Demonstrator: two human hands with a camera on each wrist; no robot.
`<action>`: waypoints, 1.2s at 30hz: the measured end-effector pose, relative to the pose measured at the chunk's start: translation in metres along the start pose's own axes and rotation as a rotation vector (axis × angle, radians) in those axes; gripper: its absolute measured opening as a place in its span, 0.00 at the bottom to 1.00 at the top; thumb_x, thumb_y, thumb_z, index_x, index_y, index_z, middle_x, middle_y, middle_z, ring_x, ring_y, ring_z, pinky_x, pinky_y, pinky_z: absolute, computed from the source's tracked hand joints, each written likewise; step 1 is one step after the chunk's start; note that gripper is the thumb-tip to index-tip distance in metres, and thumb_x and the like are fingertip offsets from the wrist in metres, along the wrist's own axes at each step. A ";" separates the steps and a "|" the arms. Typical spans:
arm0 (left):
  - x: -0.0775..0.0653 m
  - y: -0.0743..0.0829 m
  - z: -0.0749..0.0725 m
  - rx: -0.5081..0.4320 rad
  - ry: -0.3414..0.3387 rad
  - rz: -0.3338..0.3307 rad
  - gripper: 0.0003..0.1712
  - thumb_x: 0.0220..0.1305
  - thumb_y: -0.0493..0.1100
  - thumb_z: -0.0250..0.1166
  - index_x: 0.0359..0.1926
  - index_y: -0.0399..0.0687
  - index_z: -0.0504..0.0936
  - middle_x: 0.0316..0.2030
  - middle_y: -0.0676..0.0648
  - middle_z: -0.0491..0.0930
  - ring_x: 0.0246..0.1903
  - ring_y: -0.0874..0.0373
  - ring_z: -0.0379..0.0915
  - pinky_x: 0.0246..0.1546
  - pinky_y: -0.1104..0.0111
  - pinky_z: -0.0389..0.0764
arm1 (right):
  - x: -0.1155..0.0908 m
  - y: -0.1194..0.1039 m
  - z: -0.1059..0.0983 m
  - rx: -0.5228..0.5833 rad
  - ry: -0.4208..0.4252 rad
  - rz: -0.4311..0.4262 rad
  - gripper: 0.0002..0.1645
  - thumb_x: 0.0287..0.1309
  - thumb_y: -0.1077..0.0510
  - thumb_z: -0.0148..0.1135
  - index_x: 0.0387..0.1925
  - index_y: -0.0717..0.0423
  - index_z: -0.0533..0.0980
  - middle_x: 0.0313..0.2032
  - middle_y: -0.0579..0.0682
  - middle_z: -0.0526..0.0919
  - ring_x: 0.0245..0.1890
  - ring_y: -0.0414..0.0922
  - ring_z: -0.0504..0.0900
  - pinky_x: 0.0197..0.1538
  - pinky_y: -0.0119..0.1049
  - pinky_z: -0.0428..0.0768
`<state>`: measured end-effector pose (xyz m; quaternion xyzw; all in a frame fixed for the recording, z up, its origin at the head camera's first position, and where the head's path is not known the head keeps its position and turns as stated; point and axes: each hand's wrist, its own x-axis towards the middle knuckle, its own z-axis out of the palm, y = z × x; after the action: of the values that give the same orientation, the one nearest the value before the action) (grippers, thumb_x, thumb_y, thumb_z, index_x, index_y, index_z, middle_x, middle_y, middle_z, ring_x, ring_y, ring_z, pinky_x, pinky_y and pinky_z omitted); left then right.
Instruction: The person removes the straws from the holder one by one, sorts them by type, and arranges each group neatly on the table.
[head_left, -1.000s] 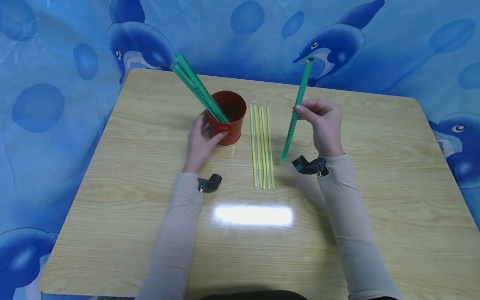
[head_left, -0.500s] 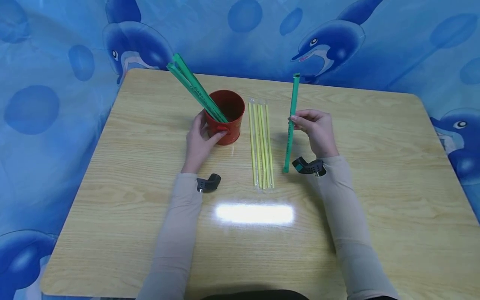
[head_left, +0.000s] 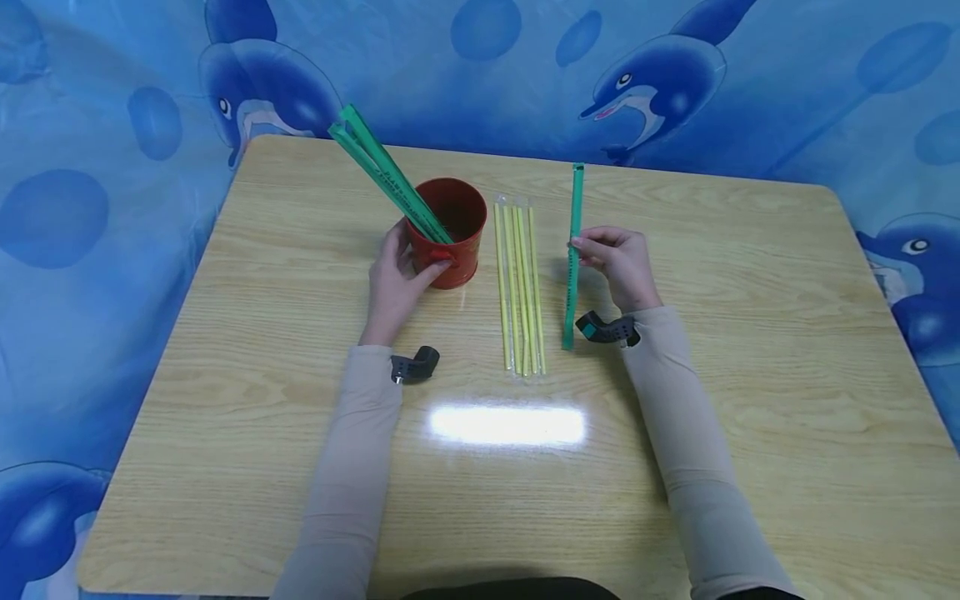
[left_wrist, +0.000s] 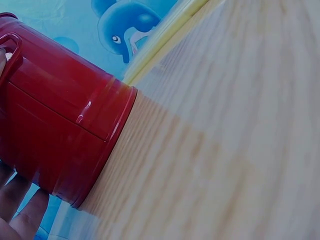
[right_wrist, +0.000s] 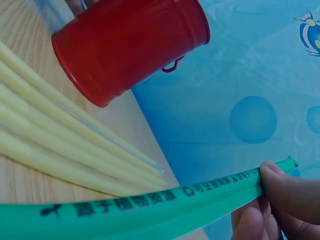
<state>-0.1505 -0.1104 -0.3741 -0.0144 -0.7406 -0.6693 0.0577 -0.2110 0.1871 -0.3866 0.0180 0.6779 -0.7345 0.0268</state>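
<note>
My left hand (head_left: 393, 287) holds a small red metal bucket (head_left: 467, 260) from its left side, thumb at the little handle loop on the front. Some fingers show under the bucket's wall (left_wrist: 60, 110) in the left wrist view. Green wrapped straws (head_left: 386, 173) stand in the bucket, leaning out to the upper left. My right hand (head_left: 621, 265) pinches another green wrapped straw (head_left: 574, 204) near its middle, between thumb and fingers. Dark printing runs along its wrapper (right_wrist: 150, 204). Several yellow straws (head_left: 519, 292) in clear wrappers lie side by side between the bucket and that straw.
All of this is on a light wooden table (head_left: 255, 433) with rounded corners. A blue sheet with dolphins (head_left: 660, 75) hangs behind and beside it. A bright light reflection shows on the tabletop (head_left: 480, 492) just beyond its near middle.
My right hand has come lower and to the left with the green straw, which has turned from slanted to nearly in line with the yellow straws. The left hand still holds the bucket.
</note>
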 end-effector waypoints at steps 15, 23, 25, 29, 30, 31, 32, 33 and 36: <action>0.000 0.001 0.000 0.033 -0.003 -0.022 0.41 0.57 0.32 0.67 0.69 0.37 0.57 0.67 0.40 0.60 0.67 0.52 0.56 0.64 0.65 0.64 | 0.000 0.014 0.007 -0.173 0.056 0.087 0.03 0.56 0.64 0.65 0.31 0.62 0.82 0.27 0.48 0.83 0.24 0.39 0.79 0.31 0.27 0.81; 0.007 -0.023 -0.001 -0.003 0.002 -0.010 0.43 0.56 0.34 0.68 0.70 0.42 0.57 0.67 0.44 0.61 0.67 0.56 0.56 0.64 0.66 0.65 | 0.001 0.017 0.006 -0.179 0.078 0.106 0.02 0.55 0.64 0.66 0.29 0.60 0.83 0.29 0.49 0.83 0.25 0.39 0.79 0.31 0.27 0.81; 0.011 -0.032 -0.001 -0.002 0.004 -0.002 0.44 0.56 0.36 0.69 0.70 0.45 0.57 0.67 0.47 0.61 0.66 0.58 0.56 0.63 0.68 0.65 | 0.002 0.019 0.006 -0.176 0.079 0.120 0.02 0.55 0.64 0.66 0.30 0.60 0.83 0.29 0.49 0.82 0.25 0.39 0.79 0.31 0.27 0.82; 0.012 -0.037 -0.002 0.005 0.012 0.027 0.44 0.55 0.37 0.70 0.69 0.45 0.58 0.67 0.47 0.62 0.66 0.60 0.56 0.63 0.70 0.65 | 0.003 0.022 0.007 -0.170 0.071 0.143 0.03 0.54 0.65 0.67 0.31 0.62 0.83 0.29 0.48 0.82 0.24 0.39 0.80 0.30 0.27 0.82; 0.013 -0.038 -0.002 0.004 0.013 0.034 0.44 0.55 0.37 0.70 0.69 0.45 0.58 0.67 0.47 0.62 0.66 0.60 0.56 0.63 0.70 0.65 | 0.004 0.022 0.007 -0.171 0.066 0.146 0.03 0.54 0.65 0.67 0.31 0.63 0.82 0.28 0.48 0.82 0.24 0.39 0.80 0.30 0.27 0.82; 0.013 -0.039 -0.002 0.002 0.015 0.038 0.44 0.55 0.37 0.70 0.69 0.44 0.58 0.67 0.47 0.62 0.66 0.60 0.57 0.63 0.70 0.65 | 0.004 0.023 0.007 -0.174 0.065 0.148 0.04 0.53 0.66 0.67 0.31 0.64 0.83 0.28 0.48 0.82 0.24 0.39 0.80 0.29 0.27 0.82; 0.013 -0.039 -0.002 0.000 0.016 0.042 0.44 0.55 0.37 0.70 0.69 0.44 0.58 0.66 0.46 0.62 0.66 0.60 0.57 0.63 0.70 0.65 | 0.004 0.023 0.007 -0.180 0.061 0.148 0.04 0.53 0.66 0.67 0.32 0.65 0.82 0.27 0.48 0.82 0.24 0.38 0.80 0.29 0.27 0.82; 0.013 -0.039 -0.002 0.000 0.016 0.041 0.44 0.55 0.37 0.70 0.69 0.44 0.58 0.66 0.46 0.62 0.66 0.60 0.57 0.63 0.70 0.64 | 0.004 0.024 0.008 -0.188 0.059 0.149 0.05 0.53 0.66 0.67 0.32 0.66 0.82 0.27 0.47 0.82 0.23 0.38 0.80 0.28 0.27 0.82; 0.014 -0.039 -0.003 0.007 0.015 0.032 0.44 0.55 0.37 0.70 0.69 0.44 0.58 0.67 0.47 0.62 0.66 0.60 0.56 0.63 0.71 0.65 | 0.004 0.025 0.009 -0.222 0.053 0.156 0.06 0.53 0.65 0.67 0.33 0.67 0.82 0.27 0.47 0.82 0.23 0.38 0.81 0.27 0.27 0.82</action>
<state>-0.1677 -0.1177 -0.4106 -0.0210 -0.7422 -0.6657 0.0742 -0.2137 0.1764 -0.4106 0.0869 0.7519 -0.6500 0.0675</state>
